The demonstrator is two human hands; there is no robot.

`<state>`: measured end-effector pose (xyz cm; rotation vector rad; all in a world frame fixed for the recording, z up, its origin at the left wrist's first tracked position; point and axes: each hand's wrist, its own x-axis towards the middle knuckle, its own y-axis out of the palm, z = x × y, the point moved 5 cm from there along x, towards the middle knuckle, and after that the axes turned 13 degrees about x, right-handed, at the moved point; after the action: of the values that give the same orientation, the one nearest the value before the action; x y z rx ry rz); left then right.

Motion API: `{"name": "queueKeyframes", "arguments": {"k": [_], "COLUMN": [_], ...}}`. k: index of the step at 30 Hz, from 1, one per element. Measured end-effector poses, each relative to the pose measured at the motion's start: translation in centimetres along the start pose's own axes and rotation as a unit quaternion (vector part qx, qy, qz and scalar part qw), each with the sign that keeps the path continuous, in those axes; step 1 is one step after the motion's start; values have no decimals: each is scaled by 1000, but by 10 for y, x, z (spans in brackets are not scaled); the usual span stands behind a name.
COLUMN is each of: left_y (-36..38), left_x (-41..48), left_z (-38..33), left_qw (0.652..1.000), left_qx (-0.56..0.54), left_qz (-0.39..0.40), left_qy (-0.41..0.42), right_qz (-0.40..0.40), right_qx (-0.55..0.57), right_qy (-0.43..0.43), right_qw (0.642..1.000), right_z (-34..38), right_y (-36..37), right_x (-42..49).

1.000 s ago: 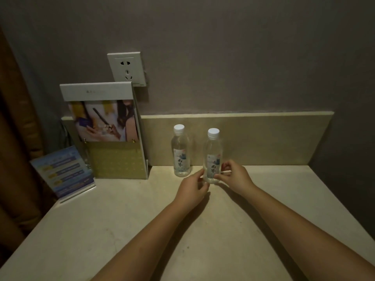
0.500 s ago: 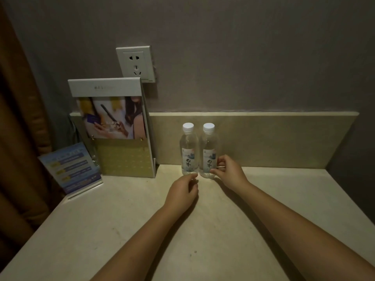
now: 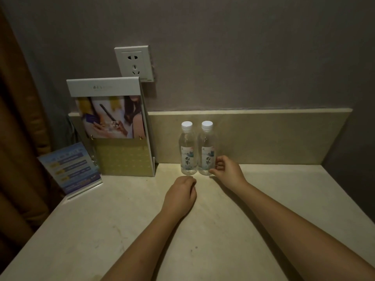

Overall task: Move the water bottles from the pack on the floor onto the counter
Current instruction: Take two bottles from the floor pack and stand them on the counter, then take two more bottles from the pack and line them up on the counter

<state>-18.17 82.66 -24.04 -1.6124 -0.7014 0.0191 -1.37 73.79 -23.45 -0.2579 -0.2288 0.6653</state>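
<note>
Placing step: the right hand point(image 3: 226, 169) pinches the clear white-capped water bottle point(image 3: 207, 148) standing on the beige stone counter point(image 3: 121, 220); the left hand point(image 3: 180, 194) is loosely curled and empty. Next, probably release.

The right bottle point(image 3: 207, 148) now stands just beside the left bottle point(image 3: 187, 148), released by the left hand point(image 3: 180, 192).

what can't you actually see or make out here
Head view only.
- Pack on the floor: out of frame, below the counter edge.
- Left hand: fingers curled under, hidden by its back.
- Right hand: grip or mere touch on the right bottle is unclear.
- Blue sign: print blurred, too small.
</note>
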Motion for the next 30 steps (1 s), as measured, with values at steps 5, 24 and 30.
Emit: {"name": "queueKeyframes", "arguments": {"k": [5,24,30], "left_y": [-4,-16,-31], "left_x": [-1,-11,-11], "left_z": [0,-46,-160], "left_qw": [1000,993,982], "left_qx": [-7,-5,-59], "left_qz": [5,12,19], "left_qy": [-6,120,179], "right_qz": [-11,-68,-78], "right_qx": [-90,-175,-224], "right_qy": [-64,-58,-8], "right_qw": [994,980,972], "right_z": [-6,-1,1], "right_y": [0,-51,-131], "right_x": [-38,-136,-178]}}
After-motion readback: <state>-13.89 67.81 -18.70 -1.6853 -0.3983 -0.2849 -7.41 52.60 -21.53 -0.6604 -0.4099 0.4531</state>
